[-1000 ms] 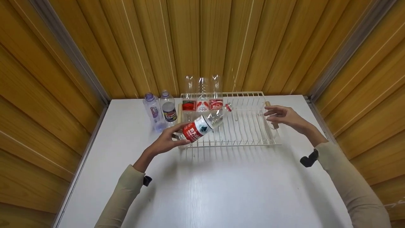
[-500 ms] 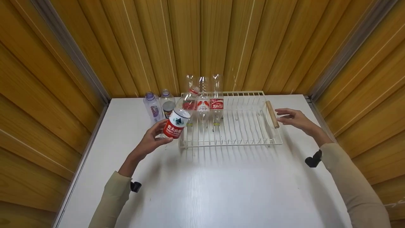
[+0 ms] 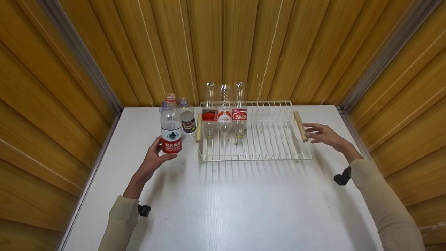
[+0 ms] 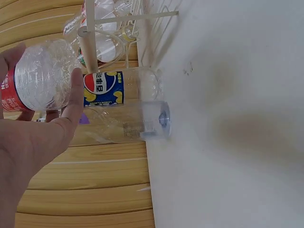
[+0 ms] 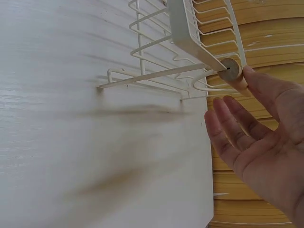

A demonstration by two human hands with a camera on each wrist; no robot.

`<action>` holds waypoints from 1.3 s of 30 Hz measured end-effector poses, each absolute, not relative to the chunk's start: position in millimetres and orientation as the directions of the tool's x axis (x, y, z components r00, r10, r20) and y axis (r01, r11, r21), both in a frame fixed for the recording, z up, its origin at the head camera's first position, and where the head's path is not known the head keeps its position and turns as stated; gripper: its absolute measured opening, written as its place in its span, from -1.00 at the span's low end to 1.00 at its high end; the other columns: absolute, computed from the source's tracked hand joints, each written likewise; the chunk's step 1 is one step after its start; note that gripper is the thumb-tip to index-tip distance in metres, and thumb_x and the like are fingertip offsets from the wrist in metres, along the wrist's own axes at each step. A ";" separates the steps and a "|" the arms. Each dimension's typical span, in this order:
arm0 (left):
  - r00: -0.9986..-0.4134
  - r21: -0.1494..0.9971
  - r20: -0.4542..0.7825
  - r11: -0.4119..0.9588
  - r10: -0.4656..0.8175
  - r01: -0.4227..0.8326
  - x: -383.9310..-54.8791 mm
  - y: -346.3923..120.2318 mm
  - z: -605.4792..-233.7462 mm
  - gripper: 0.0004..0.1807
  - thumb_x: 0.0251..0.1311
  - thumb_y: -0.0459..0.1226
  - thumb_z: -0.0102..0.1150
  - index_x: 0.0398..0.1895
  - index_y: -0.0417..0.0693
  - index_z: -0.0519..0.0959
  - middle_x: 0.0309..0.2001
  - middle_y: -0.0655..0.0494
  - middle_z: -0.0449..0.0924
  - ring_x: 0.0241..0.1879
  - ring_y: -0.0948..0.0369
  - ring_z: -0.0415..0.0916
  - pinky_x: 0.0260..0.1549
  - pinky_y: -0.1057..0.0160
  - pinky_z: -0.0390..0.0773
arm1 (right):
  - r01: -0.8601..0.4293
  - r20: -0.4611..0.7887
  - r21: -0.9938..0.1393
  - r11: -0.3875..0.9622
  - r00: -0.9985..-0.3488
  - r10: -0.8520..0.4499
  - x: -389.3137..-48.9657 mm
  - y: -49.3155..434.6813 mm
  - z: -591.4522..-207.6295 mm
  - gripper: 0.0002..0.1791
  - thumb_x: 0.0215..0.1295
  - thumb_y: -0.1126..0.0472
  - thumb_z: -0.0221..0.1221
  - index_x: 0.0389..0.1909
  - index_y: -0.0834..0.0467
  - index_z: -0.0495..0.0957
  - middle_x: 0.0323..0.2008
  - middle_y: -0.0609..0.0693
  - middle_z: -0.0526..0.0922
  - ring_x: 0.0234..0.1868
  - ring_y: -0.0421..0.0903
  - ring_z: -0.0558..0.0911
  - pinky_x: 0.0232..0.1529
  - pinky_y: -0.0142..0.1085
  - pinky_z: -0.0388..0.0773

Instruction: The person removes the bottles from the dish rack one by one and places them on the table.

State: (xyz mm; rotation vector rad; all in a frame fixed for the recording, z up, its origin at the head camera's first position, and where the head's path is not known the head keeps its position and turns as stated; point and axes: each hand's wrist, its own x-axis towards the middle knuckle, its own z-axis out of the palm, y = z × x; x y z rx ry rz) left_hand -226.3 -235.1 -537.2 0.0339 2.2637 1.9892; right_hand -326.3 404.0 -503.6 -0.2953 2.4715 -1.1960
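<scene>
In the head view my left hand [image 3: 153,161] grips a clear water bottle [image 3: 171,141] with a red and white label around its lower part. The bottle is upright, and in the left wrist view its base [image 4: 45,76] shows raised off the table. Behind it stand a clear bottle with a Pepsi label [image 3: 189,126] and a purplish bottle [image 4: 152,121], the latter mostly hidden in the head view. My right hand [image 3: 324,135] is beside the right wooden handle [image 3: 300,126] of a white wire dish rack [image 3: 271,159], its fingers loosely bent and fingertips right at the handle.
Three clear bottles with red labels [image 3: 209,115] stand upside down in the rack's left part. The rack's left wooden handle [image 3: 199,127] is close to the Pepsi bottle. A wood-panelled wall [image 3: 223,42] rises behind the white table [image 3: 226,209].
My left hand has carried the water bottle left from over the rack to in front of the purplish bottle, turning it from tilted to upright. My right hand moved slightly right, to the handle.
</scene>
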 end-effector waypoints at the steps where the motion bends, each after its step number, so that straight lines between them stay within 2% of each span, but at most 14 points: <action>1: -0.992 0.988 -0.086 0.136 0.089 -0.073 -226.5 -237.7 -539.4 -0.01 0.19 -0.23 0.46 0.60 0.09 0.08 0.51 0.01 0.20 0.46 -0.03 0.15 0.43 -0.18 0.26 | -0.020 -0.244 -0.790 0.613 -0.907 -0.344 -326.9 404.0 -503.2 -0.28 0.54 0.04 0.12 0.58 0.20 0.13 0.42 0.40 0.34 0.25 0.14 0.56 0.23 0.00 0.62; 5: -0.994 0.982 -0.103 0.163 0.044 -0.095 -227.8 -247.0 -550.8 -0.02 0.18 -0.20 0.47 0.59 0.12 0.10 0.49 0.01 0.22 0.42 -0.01 0.19 0.37 -0.08 0.32 | -0.011 -0.247 -0.801 0.599 -0.904 -0.348 -325.2 403.0 -501.6 -0.21 0.53 0.02 0.14 0.61 0.16 0.04 0.42 0.42 0.33 0.24 0.14 0.59 0.24 0.04 0.59; 7: -0.994 0.979 -0.106 0.175 0.023 -0.100 -228.4 -251.4 -556.4 -0.02 0.17 -0.21 0.48 0.59 0.10 0.11 0.48 -0.01 0.22 0.40 0.00 0.22 0.34 -0.03 0.36 | -0.016 -0.242 -0.807 0.590 -0.903 -0.354 -324.1 402.7 -502.1 -0.19 0.53 0.02 0.14 0.63 0.16 -0.01 0.42 0.44 0.31 0.29 0.25 0.55 0.25 0.08 0.57; 9: -0.994 0.979 -0.106 0.178 0.002 -0.104 -229.8 -255.5 -562.8 -0.02 0.17 -0.24 0.47 0.59 0.09 0.10 0.48 -0.03 0.23 0.39 0.00 0.23 0.32 0.00 0.39 | -0.020 -0.238 -0.806 0.591 -0.904 -0.356 -323.4 403.4 -502.7 -0.19 0.54 0.02 0.13 0.62 0.17 -0.01 0.42 0.45 0.31 0.25 0.17 0.60 0.24 0.06 0.59; 14: -0.989 0.981 -0.136 0.134 -0.061 -0.143 -231.4 -266.9 -580.3 0.03 0.19 -0.31 0.43 0.63 0.05 0.00 0.52 -0.07 0.14 0.46 -0.03 0.19 0.42 -0.02 0.34 | -0.014 -0.238 -0.817 0.576 -0.902 -0.359 -321.9 407.0 -504.6 -0.24 0.55 0.04 0.11 0.60 0.19 0.05 0.40 0.42 0.32 0.01 -0.25 0.68 0.19 -0.06 0.65; 17: -0.983 0.981 -0.150 0.106 -0.106 -0.161 -234.2 -273.0 -589.0 0.06 0.20 -0.35 0.41 0.63 0.02 -0.07 0.56 -0.09 0.08 0.51 -0.07 0.13 0.48 -0.06 0.26 | -0.012 -0.238 -0.829 0.559 -0.897 -0.372 -322.1 408.3 -504.5 -0.26 0.56 0.05 0.10 0.60 0.18 0.06 0.40 0.41 0.31 -0.02 -0.30 0.67 0.20 -0.05 0.64; 22: -0.978 0.979 -0.126 0.137 -0.168 -0.150 -241.9 -281.4 -602.1 0.05 0.20 -0.35 0.42 0.62 -0.04 -0.08 0.56 -0.15 0.08 0.52 -0.13 0.15 0.48 -0.12 0.27 | -0.010 -0.243 -0.830 0.558 -0.893 -0.379 -322.3 406.3 -504.2 -0.27 0.57 0.05 0.08 0.61 0.16 0.05 0.42 0.41 0.29 0.08 -0.13 0.68 0.25 0.09 0.58; 29: -0.948 0.957 -0.095 0.235 -0.304 -0.172 -258.8 -287.7 -619.0 0.00 0.17 -0.39 0.42 0.57 -0.13 0.00 0.52 -0.25 0.19 0.48 -0.20 0.24 0.47 -0.15 0.28 | 0.000 -0.254 -0.829 0.559 -0.890 -0.377 -322.4 401.9 -505.0 -0.26 0.58 0.04 0.07 0.62 0.12 0.03 0.43 0.42 0.28 0.26 0.35 0.55 0.27 0.17 0.53; 35: -0.953 0.951 -0.037 0.284 -0.299 -0.125 -276.4 -287.8 -622.4 -0.04 0.08 -0.51 0.42 0.50 -0.23 0.08 0.45 -0.34 0.26 0.45 -0.25 0.28 0.42 -0.16 0.34 | 0.010 -0.269 -0.820 0.572 -0.889 -0.370 -322.9 401.7 -507.1 -0.26 0.59 0.02 0.05 0.63 0.09 0.00 0.44 0.43 0.26 0.28 0.35 0.54 0.28 0.19 0.52; 39: -0.960 0.950 -0.028 0.292 -0.279 -0.113 -287.6 -286.5 -622.7 -0.07 0.07 -0.53 0.41 0.49 -0.22 0.11 0.39 -0.33 0.29 0.41 -0.25 0.34 0.39 -0.14 0.38 | 0.012 -0.268 -0.822 0.569 -0.890 -0.369 -322.4 403.1 -508.8 -0.27 0.59 0.03 0.04 0.63 0.08 0.00 0.45 0.42 0.26 0.27 0.34 0.55 0.28 0.19 0.51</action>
